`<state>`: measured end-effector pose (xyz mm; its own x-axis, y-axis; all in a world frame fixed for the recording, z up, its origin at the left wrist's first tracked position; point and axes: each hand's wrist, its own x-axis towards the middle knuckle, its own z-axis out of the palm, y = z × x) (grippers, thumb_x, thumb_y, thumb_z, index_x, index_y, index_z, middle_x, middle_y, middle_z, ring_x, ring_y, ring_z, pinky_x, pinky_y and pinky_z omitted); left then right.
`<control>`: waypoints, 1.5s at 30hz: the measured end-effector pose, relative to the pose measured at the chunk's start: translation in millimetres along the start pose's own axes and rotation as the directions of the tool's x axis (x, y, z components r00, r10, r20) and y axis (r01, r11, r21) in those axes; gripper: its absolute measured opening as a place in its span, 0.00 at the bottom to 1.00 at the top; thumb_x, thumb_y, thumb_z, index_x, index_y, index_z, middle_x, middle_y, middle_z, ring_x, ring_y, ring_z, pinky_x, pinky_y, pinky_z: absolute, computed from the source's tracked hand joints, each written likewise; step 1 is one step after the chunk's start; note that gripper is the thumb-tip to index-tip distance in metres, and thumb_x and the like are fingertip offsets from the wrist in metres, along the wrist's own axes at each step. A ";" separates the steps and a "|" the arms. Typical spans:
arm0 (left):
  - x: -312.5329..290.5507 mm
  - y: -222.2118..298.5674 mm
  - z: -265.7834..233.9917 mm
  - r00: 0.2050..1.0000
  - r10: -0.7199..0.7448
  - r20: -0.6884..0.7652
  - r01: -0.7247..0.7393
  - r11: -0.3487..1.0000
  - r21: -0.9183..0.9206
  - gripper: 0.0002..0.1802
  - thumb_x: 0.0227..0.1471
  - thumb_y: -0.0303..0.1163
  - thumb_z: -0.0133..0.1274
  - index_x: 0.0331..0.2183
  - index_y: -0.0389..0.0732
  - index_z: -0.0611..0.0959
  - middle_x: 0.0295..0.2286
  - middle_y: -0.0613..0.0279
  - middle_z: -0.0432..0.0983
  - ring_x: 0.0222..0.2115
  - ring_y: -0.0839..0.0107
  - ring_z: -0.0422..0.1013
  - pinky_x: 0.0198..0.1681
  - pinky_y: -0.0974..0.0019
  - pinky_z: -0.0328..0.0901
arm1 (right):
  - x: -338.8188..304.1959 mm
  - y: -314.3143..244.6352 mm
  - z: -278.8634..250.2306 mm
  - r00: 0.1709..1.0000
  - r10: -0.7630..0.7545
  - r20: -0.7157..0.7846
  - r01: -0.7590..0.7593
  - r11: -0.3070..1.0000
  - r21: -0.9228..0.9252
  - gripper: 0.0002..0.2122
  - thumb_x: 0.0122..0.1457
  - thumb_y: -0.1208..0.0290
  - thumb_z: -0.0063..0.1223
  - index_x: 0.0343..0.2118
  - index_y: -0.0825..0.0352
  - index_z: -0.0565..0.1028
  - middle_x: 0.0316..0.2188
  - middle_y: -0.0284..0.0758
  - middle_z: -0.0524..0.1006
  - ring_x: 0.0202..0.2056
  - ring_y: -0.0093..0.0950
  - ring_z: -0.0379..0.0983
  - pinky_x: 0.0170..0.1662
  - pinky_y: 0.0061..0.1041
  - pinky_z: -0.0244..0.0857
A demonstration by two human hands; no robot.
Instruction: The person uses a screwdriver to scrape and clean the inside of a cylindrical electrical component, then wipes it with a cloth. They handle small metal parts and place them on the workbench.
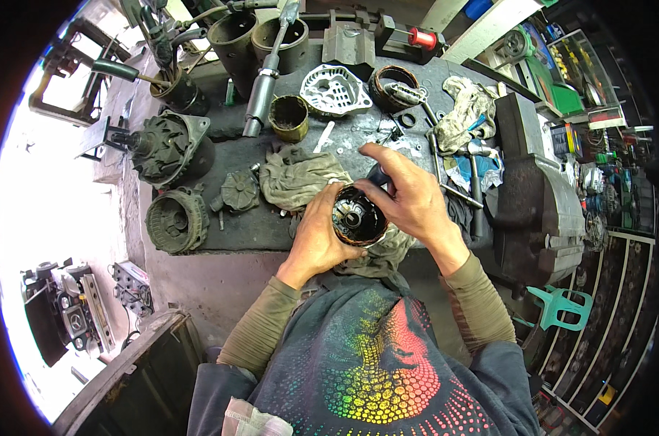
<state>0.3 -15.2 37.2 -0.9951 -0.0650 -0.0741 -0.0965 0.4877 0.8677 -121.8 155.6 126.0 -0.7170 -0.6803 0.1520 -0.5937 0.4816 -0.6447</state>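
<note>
Near the bench's front edge, my left hand (316, 236) grips a round alternator housing (352, 218) from its left side, thumb and fingers around the rim. Dark, coppery windings line the inside wall, and a metal hub shows at the bottom. At the upper right of the rim, my right hand (420, 207) is closed round a dark, rounded piece (377, 175), perhaps a tool handle; its other end is hidden by the fingers. The right thumb reaches the housing's rim. A grey-green rag (297, 178) lies beyond my left hand, and another cloth (387, 251) sits under the housing.
Alternator parts (175, 221) stand at the left. Behind are a silver end cover (335, 91), a wound stator ring (396, 87), a rusty cup (289, 118) and a grey cylindrical tool (260, 102). At the right are a hammer (476, 182) and a large vise (536, 196).
</note>
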 end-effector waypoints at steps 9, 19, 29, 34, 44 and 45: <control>-0.9 2.6 -1.4 0.998 -0.057 0.010 0.057 0.998 -0.002 0.70 0.25 0.37 0.84 0.67 0.33 0.64 0.65 0.38 0.65 0.67 0.43 0.62 0.71 0.48 0.59 | 22.2 -19.6 -9.5 0.985 -0.048 0.168 0.090 0.965 -0.247 0.21 0.66 0.60 0.60 0.58 0.63 0.74 0.42 0.43 0.79 0.40 0.47 0.82 0.38 0.45 0.76; 0.1 -0.1 -3.5 0.995 -0.094 0.032 0.096 0.993 -0.067 0.69 0.24 0.37 0.84 0.67 0.32 0.64 0.63 0.39 0.68 0.66 0.43 0.64 0.70 0.48 0.60 | 45.4 -25.5 -17.7 0.907 0.082 0.413 0.088 0.922 -0.378 0.13 0.66 0.64 0.57 0.47 0.68 0.74 0.42 0.47 0.79 0.41 0.49 0.82 0.40 0.46 0.77; 1.8 -1.0 -3.6 0.994 -0.095 0.049 0.098 0.993 -0.063 0.69 0.24 0.37 0.84 0.67 0.33 0.65 0.61 0.40 0.69 0.65 0.44 0.64 0.70 0.49 0.61 | 53.4 -23.2 -13.5 0.884 0.040 0.466 0.154 0.916 -0.370 0.13 0.59 0.71 0.58 0.45 0.70 0.73 0.42 0.49 0.78 0.40 0.51 0.82 0.41 0.49 0.76; 0.7 -3.2 -3.6 0.993 -0.099 0.056 0.099 0.995 -0.002 0.69 0.25 0.39 0.83 0.67 0.33 0.64 0.62 0.40 0.68 0.65 0.44 0.64 0.69 0.48 0.61 | 58.5 -27.6 -13.6 0.880 -0.300 0.369 0.377 0.913 -0.157 0.12 0.64 0.64 0.59 0.43 0.66 0.75 0.34 0.44 0.83 0.31 0.47 0.84 0.33 0.50 0.77; -2.6 -2.9 -2.8 0.996 -0.088 0.028 0.089 0.996 -0.029 0.68 0.26 0.39 0.83 0.67 0.35 0.64 0.61 0.39 0.68 0.65 0.43 0.64 0.69 0.48 0.61 | 59.2 -25.7 -15.6 0.878 -0.162 0.450 0.172 0.985 0.020 0.16 0.65 0.65 0.60 0.53 0.66 0.75 0.48 0.49 0.78 0.50 0.49 0.79 0.49 0.47 0.76; -2.7 -2.6 -3.0 0.997 -0.073 0.019 0.073 0.997 -0.028 0.68 0.26 0.39 0.83 0.67 0.35 0.64 0.61 0.39 0.68 0.64 0.43 0.64 0.69 0.48 0.61 | 57.9 -25.7 -13.7 0.907 -0.142 0.396 0.152 0.988 0.005 0.15 0.65 0.62 0.61 0.50 0.64 0.76 0.48 0.46 0.79 0.49 0.46 0.80 0.45 0.47 0.76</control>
<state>3.2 -18.9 36.6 -0.9857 -0.0840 -0.1462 -0.1685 0.4569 0.8734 -153.1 111.4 161.6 -0.4215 -0.9043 -0.0679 -0.6938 0.3698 -0.6180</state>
